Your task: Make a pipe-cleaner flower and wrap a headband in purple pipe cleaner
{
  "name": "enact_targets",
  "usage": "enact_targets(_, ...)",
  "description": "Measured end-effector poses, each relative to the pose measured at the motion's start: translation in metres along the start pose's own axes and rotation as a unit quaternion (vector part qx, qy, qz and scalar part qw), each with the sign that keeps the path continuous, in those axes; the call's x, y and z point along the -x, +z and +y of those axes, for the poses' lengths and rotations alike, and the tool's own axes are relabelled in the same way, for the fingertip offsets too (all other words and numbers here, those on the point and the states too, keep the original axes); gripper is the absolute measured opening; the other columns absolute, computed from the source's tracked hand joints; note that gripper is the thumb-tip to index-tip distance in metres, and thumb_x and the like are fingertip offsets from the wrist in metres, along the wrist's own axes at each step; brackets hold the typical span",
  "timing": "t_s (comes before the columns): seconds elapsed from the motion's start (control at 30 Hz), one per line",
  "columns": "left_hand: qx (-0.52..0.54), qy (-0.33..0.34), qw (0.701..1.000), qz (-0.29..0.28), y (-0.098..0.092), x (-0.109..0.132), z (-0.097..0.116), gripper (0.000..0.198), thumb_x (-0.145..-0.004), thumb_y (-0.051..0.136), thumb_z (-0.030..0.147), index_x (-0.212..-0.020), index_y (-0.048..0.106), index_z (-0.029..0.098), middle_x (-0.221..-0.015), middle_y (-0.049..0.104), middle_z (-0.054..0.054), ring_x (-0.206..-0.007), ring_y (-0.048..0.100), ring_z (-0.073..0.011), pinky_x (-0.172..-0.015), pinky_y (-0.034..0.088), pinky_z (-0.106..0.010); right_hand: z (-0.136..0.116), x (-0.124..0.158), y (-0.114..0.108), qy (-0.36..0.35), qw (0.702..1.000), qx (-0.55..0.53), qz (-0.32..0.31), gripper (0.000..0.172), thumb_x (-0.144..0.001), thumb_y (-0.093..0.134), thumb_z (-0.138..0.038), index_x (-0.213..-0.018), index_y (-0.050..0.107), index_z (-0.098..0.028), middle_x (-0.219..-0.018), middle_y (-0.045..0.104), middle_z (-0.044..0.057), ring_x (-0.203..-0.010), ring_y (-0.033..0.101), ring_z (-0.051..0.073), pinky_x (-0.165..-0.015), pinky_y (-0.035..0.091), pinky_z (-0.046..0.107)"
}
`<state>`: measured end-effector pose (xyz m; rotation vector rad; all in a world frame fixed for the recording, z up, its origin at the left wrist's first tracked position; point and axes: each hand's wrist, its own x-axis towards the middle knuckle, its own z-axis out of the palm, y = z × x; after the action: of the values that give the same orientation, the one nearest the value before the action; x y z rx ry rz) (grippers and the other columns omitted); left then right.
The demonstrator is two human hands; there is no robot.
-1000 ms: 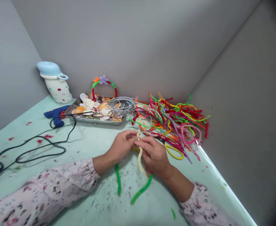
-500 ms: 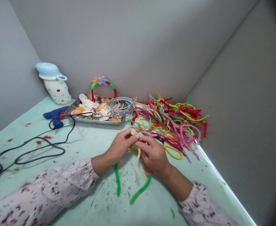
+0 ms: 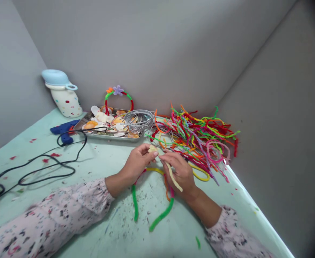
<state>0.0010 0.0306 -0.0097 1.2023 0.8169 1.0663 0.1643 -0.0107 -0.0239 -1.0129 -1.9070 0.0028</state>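
Observation:
My left hand and my right hand meet over the pale green table. Both pinch a cream pipe cleaner; its coiled end sits at my left fingertips and its loose tail slants across my right hand. Under my hands lies a hoop wrapped in green, yellow and orange pipe cleaners. Just beyond my fingers is a big heap of coloured pipe cleaners.
A metal tray of shells and grey wire hoops stands at the back, with a decorated hoop behind it. A blue glue gun and its black cord lie at left. A spotted white jug stands in the corner.
The cream pipe cleaner's upper end has been rolled into a small coil at my left fingertips. Its hanging tail has swung from straight down to slanting across my right hand.

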Motion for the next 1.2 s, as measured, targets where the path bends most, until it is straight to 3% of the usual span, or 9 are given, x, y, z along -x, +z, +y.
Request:
enact_targets(0.27, -0.063, 0.002, 0.998, 0.000, -0.0010, 0.0008, 0.0044, 0.022, -0.079, 0.061, 0.035, -0.080, 0.059, 0.013, -0.062, 0.051, 0.003, -0.058, 0.043, -0.0084, -0.057, 0.034, -0.021, -0.0043, -0.0019, -0.0027, 0.013, 1.000, -0.010, 0.005, 0.030, -0.083, 0.053, -0.006, -0.107, 0.062, -0.022, -0.098, 0.064, 0.007, -0.096, 0.061, 0.017, -0.089, 0.050, 0.035)
enact_targets(0.57, -0.107, 0.004, 0.994, 0.015, -0.0017, 0.0010, 0.0051, 0.025, -0.080, 0.057, 0.039, -0.073, 0.054, 0.015, -0.058, 0.044, 0.005, -0.054, 0.038, -0.0083, -0.052, 0.031, -0.021, -0.0014, -0.0004, -0.0016, -0.017, 0.999, -0.018, -0.034, 0.039, -0.082, 0.048, -0.003, -0.112, 0.060, -0.025, -0.103, 0.064, 0.005, -0.100, 0.060, 0.017, -0.093, 0.048, 0.037)
enact_targets(0.67, -0.130, 0.000, 0.991, -0.002, 0.0000, 0.0012, 0.0055, 0.021, -0.078, 0.058, 0.033, -0.070, 0.054, 0.015, -0.058, 0.043, 0.006, -0.053, 0.036, -0.0077, -0.052, 0.030, -0.021, -0.0033, -0.0028, -0.0027, 0.041, 0.998, -0.039, -0.010, 0.035, -0.083, 0.049, -0.007, -0.112, 0.059, -0.024, -0.105, 0.062, 0.006, -0.101, 0.058, 0.018, -0.087, 0.050, 0.035)
enact_targets(0.8, -0.189, 0.028, 0.979, -0.072, 0.0037, 0.0046, 0.0046, 0.012, -0.077, 0.055, 0.025, -0.072, 0.057, 0.014, -0.062, 0.046, 0.005, -0.057, 0.037, -0.0078, -0.054, 0.030, -0.020, -0.0051, -0.0057, -0.0044, 0.141, 0.986, -0.088, -0.018, 0.027, -0.086, 0.053, -0.018, -0.112, 0.060, -0.023, -0.102, 0.059, 0.006, -0.092, 0.058, 0.017, -0.074, 0.052, 0.030)
enact_targets(0.93, -0.220, 0.034, 0.968, -0.112, 0.0042, 0.0069, 0.0027, 0.012, -0.077, 0.054, 0.023, -0.070, 0.057, 0.014, -0.060, 0.045, 0.005, -0.057, 0.037, -0.0077, -0.053, 0.029, -0.020, -0.0048, -0.0065, -0.0050, 0.167, 0.976, -0.133, -0.034, 0.014, -0.086, 0.054, -0.021, -0.096, 0.064, -0.022, -0.095, 0.057, 0.004, -0.088, 0.057, 0.016, -0.073, 0.049, 0.028)
enact_targets(1.03, -0.171, 0.017, 0.978, -0.120, 0.0029, 0.0064, 0.0031, 0.009, -0.076, 0.057, 0.023, -0.073, 0.057, 0.014, -0.065, 0.050, 0.004, -0.060, 0.042, -0.0083, -0.056, 0.032, -0.020, -0.0041, -0.0062, -0.0038, 0.194, 0.968, -0.160, -0.021, 0.008, -0.086, 0.055, -0.024, -0.085, 0.062, -0.020, -0.086, 0.056, 0.002, -0.082, 0.056, 0.015, -0.070, 0.046, 0.027)
enact_targets(1.2, -0.024, -0.035, 0.988, -0.146, 0.0042, 0.0058, 0.0061, 0.016, -0.073, 0.064, 0.025, -0.086, 0.060, 0.016, -0.073, 0.057, 0.002, -0.062, 0.050, -0.0086, -0.057, 0.036, -0.020, -0.0029, -0.0059, -0.0013, 0.268, 0.939, -0.216, 0.011, 0.013, -0.088, 0.051, -0.030, -0.084, 0.058, -0.020, -0.082, 0.056, 0.001, -0.080, 0.056, 0.015, -0.072, 0.045, 0.027)
